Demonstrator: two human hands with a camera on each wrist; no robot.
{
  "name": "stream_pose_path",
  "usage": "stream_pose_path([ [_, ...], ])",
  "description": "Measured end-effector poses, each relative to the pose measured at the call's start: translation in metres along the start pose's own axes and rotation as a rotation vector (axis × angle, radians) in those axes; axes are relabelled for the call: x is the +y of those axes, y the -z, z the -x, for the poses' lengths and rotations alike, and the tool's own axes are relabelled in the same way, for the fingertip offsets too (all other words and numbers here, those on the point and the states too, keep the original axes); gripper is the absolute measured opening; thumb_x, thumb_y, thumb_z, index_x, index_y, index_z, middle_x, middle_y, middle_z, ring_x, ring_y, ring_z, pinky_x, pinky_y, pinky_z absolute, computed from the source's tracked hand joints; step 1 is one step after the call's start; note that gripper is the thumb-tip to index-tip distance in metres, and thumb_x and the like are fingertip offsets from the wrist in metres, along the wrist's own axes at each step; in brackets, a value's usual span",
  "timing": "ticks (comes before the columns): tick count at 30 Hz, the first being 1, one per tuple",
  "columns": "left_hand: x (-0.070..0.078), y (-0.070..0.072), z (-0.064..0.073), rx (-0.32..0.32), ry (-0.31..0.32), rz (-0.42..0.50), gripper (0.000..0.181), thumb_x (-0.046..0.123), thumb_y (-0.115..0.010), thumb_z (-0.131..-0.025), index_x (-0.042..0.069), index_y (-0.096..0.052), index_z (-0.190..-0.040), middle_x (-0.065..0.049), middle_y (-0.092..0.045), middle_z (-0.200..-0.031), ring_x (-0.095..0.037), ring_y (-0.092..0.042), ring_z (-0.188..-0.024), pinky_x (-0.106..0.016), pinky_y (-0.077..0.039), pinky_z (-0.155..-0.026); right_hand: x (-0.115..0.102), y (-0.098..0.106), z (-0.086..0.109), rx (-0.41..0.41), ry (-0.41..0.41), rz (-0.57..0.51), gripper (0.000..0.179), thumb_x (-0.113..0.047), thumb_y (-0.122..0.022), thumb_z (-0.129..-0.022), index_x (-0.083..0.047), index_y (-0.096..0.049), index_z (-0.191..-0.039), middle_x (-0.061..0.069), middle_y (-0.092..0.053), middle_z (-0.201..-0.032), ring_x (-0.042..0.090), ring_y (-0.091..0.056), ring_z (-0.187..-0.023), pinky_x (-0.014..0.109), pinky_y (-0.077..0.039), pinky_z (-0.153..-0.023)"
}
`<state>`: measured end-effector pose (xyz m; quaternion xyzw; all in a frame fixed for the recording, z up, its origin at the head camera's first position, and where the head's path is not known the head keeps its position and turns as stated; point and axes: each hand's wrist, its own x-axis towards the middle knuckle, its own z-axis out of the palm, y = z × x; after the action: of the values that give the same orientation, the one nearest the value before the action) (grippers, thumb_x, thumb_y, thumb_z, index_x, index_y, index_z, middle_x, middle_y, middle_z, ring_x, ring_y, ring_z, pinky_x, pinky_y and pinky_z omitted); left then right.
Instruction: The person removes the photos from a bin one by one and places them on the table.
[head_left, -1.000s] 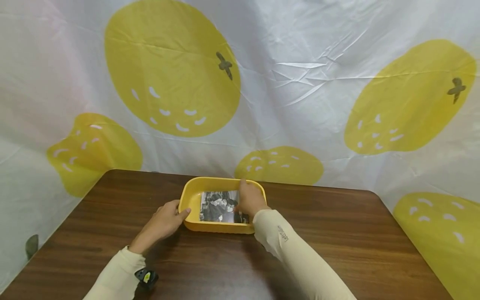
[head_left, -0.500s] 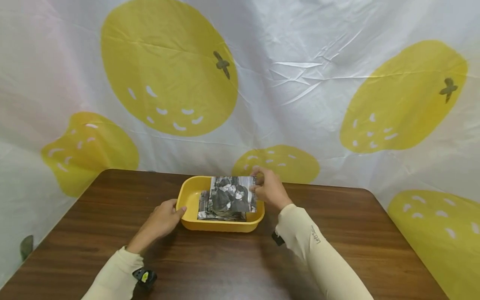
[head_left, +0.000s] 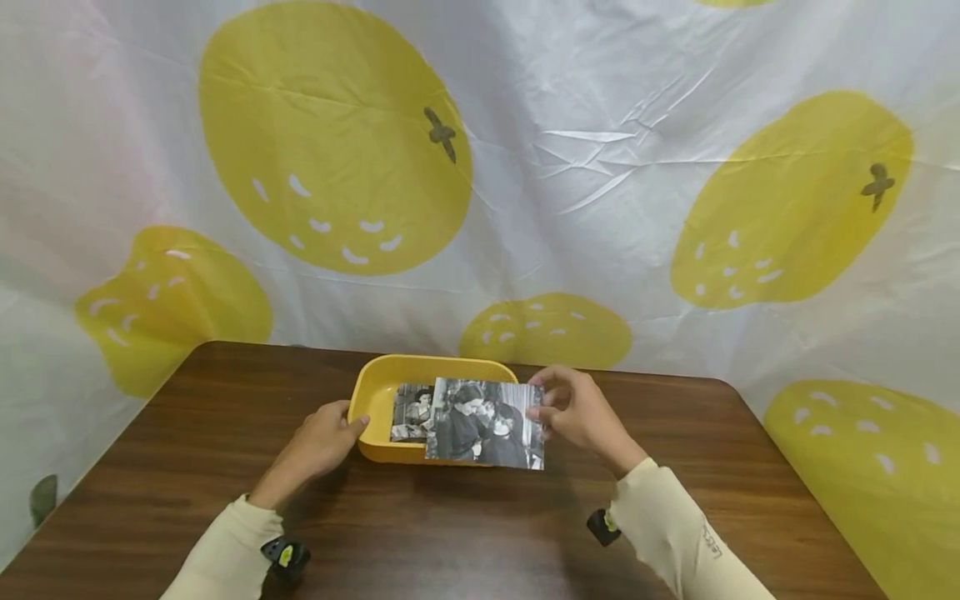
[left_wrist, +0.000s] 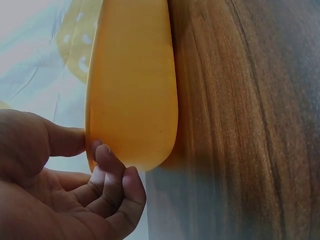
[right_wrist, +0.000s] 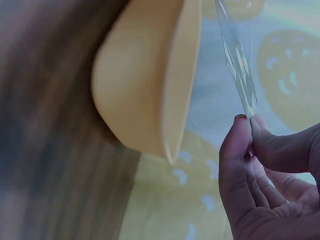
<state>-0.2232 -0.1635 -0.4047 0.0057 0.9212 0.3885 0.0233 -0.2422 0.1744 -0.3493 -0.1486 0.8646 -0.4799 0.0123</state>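
A yellow rectangular tub with rounded corners stands on the table. My left hand grips its left end, thumb over the rim and fingers against the outer wall, as the left wrist view shows of the tub. Between thumb and fingertips my right hand pinches the right edge of a black-and-white photo. That photo is raised above the tub's front right, hiding part of it. In the right wrist view the photo appears nearly edge-on. Another black-and-white photo lies inside the tub, partly covered by the held one.
The brown wood-grain table extends around the tub. Behind it hangs a white curtain printed with large yellow fruit. Dark straps with small devices sit at both wrists.
My right hand has come out of the tub with a photo, lifting it and drawing it right and toward me. Another photo now shows beneath. My left hand stays on the rim.
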Motion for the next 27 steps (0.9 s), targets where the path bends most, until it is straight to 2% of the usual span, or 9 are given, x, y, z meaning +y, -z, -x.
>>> stream_pose_path([
  [8,-0.003,-0.001,-0.001,0.014,-0.003,0.005,0.046,0.026,-0.051,-0.097,-0.008,-0.049,-0.128,-0.005,-0.052,-0.073,-0.016,-0.045,-0.058,-0.03,-0.037,-0.053,0.013,-0.026,0.041,-0.094,0.016,-0.077,0.033,0.007,-0.074,-0.075,-0.001,-0.057,-0.102,0.012,-0.058,-0.07,0.034,-0.061,-0.055,0.046,-0.053,-0.052],
  [13,-0.002,0.0,-0.003,0.023,-0.02,0.013,0.045,0.024,-0.051,-0.097,-0.01,-0.05,-0.127,-0.005,-0.052,-0.073,-0.016,-0.046,-0.059,-0.029,-0.037,-0.054,0.024,-0.042,0.06,-0.135,-0.001,-0.125,0.034,0.007,-0.073,-0.074,-0.002,-0.056,-0.101,0.012,-0.056,-0.071,0.029,-0.06,-0.053,0.041,-0.053,-0.05],
  [17,-0.002,0.001,-0.004,0.024,-0.014,0.014,0.045,0.024,-0.051,-0.097,-0.009,-0.05,-0.126,-0.005,-0.051,-0.072,-0.016,-0.046,-0.059,-0.029,-0.037,-0.054,0.033,-0.053,0.066,-0.152,-0.023,-0.121,0.034,0.008,-0.074,-0.072,-0.001,-0.056,-0.1,0.01,-0.052,-0.072,0.022,-0.06,-0.055,0.036,-0.053,-0.048],
  [20,-0.002,0.001,-0.004,0.018,-0.004,0.016,0.045,0.025,-0.051,-0.097,-0.009,-0.05,-0.127,-0.005,-0.051,-0.072,-0.016,-0.045,-0.059,-0.029,-0.037,-0.054,0.038,-0.059,0.067,-0.152,-0.009,-0.055,0.033,0.008,-0.075,-0.072,-0.001,-0.056,-0.097,0.009,-0.052,-0.071,0.018,-0.06,-0.054,0.034,-0.053,-0.047],
  [27,-0.004,-0.002,-0.005,0.013,0.005,0.015,0.046,0.026,-0.051,-0.097,-0.008,-0.049,-0.128,-0.005,-0.05,-0.072,-0.016,-0.045,-0.059,-0.029,-0.037,-0.054,0.046,-0.069,0.067,-0.061,0.102,0.294,0.031,-0.004,-0.08,-0.067,-0.008,-0.062,-0.092,-0.003,-0.057,-0.068,0.003,-0.052,-0.056,0.023,-0.044,-0.053],
])
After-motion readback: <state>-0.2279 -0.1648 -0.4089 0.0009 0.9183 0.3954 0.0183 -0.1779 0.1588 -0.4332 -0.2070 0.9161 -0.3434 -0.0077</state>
